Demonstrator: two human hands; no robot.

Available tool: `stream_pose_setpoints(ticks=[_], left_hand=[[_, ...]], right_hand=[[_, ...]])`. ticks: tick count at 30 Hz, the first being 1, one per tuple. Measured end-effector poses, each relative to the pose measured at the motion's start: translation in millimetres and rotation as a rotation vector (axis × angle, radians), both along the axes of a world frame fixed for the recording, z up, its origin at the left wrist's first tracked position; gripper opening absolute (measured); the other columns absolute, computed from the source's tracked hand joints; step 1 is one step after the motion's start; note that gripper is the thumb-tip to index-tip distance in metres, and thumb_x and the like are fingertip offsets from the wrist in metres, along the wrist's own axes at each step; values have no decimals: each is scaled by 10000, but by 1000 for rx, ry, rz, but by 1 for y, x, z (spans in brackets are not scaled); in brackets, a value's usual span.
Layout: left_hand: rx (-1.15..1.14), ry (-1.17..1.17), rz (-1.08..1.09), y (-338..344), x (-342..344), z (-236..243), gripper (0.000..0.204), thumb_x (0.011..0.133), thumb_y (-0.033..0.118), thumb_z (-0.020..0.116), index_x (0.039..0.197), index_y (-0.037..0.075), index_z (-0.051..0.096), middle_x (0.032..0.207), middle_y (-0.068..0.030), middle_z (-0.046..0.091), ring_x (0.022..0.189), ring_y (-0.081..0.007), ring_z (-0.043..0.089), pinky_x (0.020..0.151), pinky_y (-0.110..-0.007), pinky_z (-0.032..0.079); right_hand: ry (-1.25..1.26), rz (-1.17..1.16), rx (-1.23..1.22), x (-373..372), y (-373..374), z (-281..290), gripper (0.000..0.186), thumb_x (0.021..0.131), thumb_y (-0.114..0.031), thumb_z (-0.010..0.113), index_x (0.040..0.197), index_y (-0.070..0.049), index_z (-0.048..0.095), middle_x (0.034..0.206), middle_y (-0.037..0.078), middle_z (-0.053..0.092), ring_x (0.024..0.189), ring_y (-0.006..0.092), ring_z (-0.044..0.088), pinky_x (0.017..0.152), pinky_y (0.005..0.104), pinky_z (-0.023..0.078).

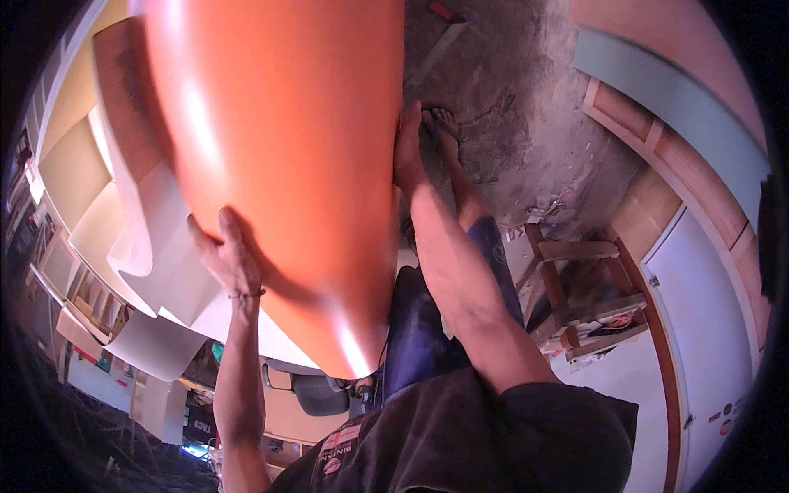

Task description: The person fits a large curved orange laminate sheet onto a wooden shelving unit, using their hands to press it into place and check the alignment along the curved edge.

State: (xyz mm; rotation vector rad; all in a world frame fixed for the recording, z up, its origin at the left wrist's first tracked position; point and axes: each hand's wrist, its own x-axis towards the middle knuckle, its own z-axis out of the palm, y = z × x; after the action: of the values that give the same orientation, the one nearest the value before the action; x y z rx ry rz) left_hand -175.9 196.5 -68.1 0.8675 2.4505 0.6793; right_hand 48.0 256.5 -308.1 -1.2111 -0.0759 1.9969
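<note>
A large glossy orange board (279,156), shaped like a surfboard, fills the upper middle and tapers to a narrow end towards me. My left hand (228,259), with a thin bracelet at its wrist, is at the board's left edge. Its thumb points forward along the orange face, while the other fingers are mostly hidden at the side. On the opposite edge, farther forward, my right hand (408,152) presses against the board's side. Those fingers are partly hidden, so their grip is hard to make out.
Bare feet stand on the worn concrete floor (509,90). A wooden stand (579,251) is at right, near a white door (703,279). Pale curved boards or sheets (99,222) line the left. A dark chair (320,394) shows below the board's tip. A red-ended tool (444,11) lies far ahead.
</note>
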Motion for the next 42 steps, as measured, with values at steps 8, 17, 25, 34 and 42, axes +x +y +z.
stream_pose_setpoints(ticks=[8, 17, 25, 34, 42], left_hand=[[-29, -93, 133, -27, -21, -2, 819, 996, 682, 496, 1358, -53, 498, 1274, -148, 584, 1173, -238, 556, 1007, -416, 451], [-141, 434, -527, -62, -36, 12, 893, 881, 666, 707, 1437, 13, 460, 1298, -133, 578, 1201, -272, 592, 983, -474, 504], [39, -215, 81, -25, -20, -12, 669, 1030, 549, 487, 1387, -17, 502, 1229, -135, 607, 1133, -245, 593, 963, -403, 484], [-113, 31, -33, -11, -9, 13, 531, 887, 420, 761, 1089, -43, 596, 941, -159, 694, 888, -259, 639, 840, -398, 509], [-130, -4, 12, -58, 21, 32, 835, 715, 576, 856, 1271, 12, 590, 1057, -219, 727, 1046, -393, 700, 924, -488, 525]], right_hand=[[-91, 46, -155, 8, -7, -95, 756, 1113, -572, 156, 1556, -12, 404, 1554, 116, 482, 1418, 237, 444, 1200, 393, 320], [48, -47, -441, 16, 3, -173, 877, 1064, -683, 189, 1552, 19, 383, 1535, 175, 491, 1380, 292, 511, 1168, 402, 381], [-1114, 544, -57, 79, -14, -258, 732, 1110, -529, 215, 1562, 29, 359, 1571, 245, 435, 1425, 414, 449, 1189, 459, 342], [-792, 487, 424, -18, -90, 224, 758, 1107, -450, 368, 1614, 73, 158, 1677, 287, 203, 1570, 398, 191, 1275, 456, 181], [-1148, 323, 349, -59, -89, 222, 806, 1088, -475, 374, 1592, 114, 154, 1647, 347, 200, 1542, 461, 216, 1271, 492, 186]])
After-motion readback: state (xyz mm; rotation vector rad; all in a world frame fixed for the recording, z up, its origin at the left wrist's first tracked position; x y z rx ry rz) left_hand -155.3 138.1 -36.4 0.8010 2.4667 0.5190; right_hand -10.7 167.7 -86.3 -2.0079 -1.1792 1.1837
